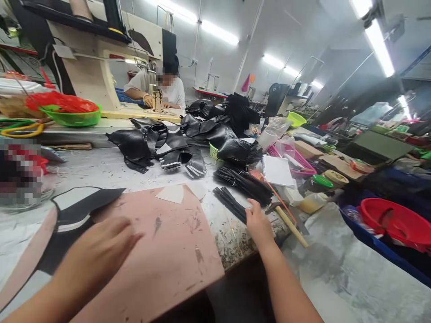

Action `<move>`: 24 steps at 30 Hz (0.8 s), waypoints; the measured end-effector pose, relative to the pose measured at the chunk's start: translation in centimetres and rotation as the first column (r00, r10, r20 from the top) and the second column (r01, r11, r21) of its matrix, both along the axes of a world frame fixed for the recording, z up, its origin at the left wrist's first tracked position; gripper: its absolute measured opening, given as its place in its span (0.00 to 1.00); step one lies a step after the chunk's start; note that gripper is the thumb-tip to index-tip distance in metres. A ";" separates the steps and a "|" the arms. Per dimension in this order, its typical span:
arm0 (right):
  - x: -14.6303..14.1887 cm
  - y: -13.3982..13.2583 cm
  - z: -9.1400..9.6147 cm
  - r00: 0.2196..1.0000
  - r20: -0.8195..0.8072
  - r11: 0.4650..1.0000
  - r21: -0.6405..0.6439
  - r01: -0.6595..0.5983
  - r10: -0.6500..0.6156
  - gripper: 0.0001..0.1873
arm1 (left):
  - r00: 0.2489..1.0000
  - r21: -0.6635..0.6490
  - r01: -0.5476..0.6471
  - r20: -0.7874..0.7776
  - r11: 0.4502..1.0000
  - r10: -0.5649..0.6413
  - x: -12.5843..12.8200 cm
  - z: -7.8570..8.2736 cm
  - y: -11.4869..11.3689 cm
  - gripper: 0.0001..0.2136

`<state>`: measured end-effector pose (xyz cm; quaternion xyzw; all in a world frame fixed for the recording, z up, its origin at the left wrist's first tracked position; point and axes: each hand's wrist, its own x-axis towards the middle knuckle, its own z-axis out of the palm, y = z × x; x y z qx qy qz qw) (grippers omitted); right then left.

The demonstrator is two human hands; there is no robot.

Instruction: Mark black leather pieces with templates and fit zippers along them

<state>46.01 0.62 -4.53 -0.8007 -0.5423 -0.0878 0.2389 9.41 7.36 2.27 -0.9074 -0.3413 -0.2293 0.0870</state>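
My left hand (96, 258) lies on a pink board (168, 255) at the near edge of the worktable, fingers together and bent, beside a black leather piece (79, 208) with white edging. It is blurred and I cannot tell whether it holds anything. My right hand (257, 224) reaches out to a small stack of thin black strips (230, 202) at the board's right side, fingers curled onto them. A bigger bundle of black strips (244, 181) lies just beyond. A wooden-handled hammer (288, 220) rests right of that hand.
Heaps of black leather parts (161, 146) cover the table's middle. A green bowl (72, 117) stands back left, a pink basket (294, 159), a notebook (278, 170) and jars at right, a red basin (397, 222) lower right. Another person (161, 87) sits at a sewing machine behind.
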 end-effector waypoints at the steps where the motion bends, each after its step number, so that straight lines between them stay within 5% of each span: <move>1: 0.6 0.8 0.0 0.999 -0.029 0.998 -0.040 -0.045 0.044 0.13 | 0.993 0.031 0.089 -0.083 0.996 -0.087 2.7 0.3 0.2 0.16; 6: 1.6 3.9 -0.2 0.984 -0.091 0.974 -0.152 -0.166 0.154 0.05 | 0.897 -0.068 0.340 -0.276 0.938 -0.345 14.2 -0.8 1.3 0.06; 11: 2.2 4.4 -0.2 0.982 -0.096 0.962 -0.206 -0.181 0.165 0.05 | 0.829 -0.161 0.427 -0.323 0.890 -0.456 21.4 -3.9 3.1 0.08; 16: 1.9 4.4 0.5 0.984 -0.027 0.951 -0.253 -0.175 0.174 0.07 | 0.830 -0.221 0.407 -0.315 0.886 -0.460 24.3 -6.2 4.3 0.08; 21: 1.1 4.7 0.4 0.980 0.065 0.941 -0.298 -0.160 0.187 0.10 | 0.848 -0.267 0.368 -0.296 0.891 -0.439 24.6 -6.4 4.3 0.08; 24: 1.2 4.8 -0.1 0.996 0.029 0.960 -0.269 -0.076 0.086 0.09 | 0.860 -0.271 0.351 -0.286 0.896 -0.423 24.9 -6.3 4.2 0.08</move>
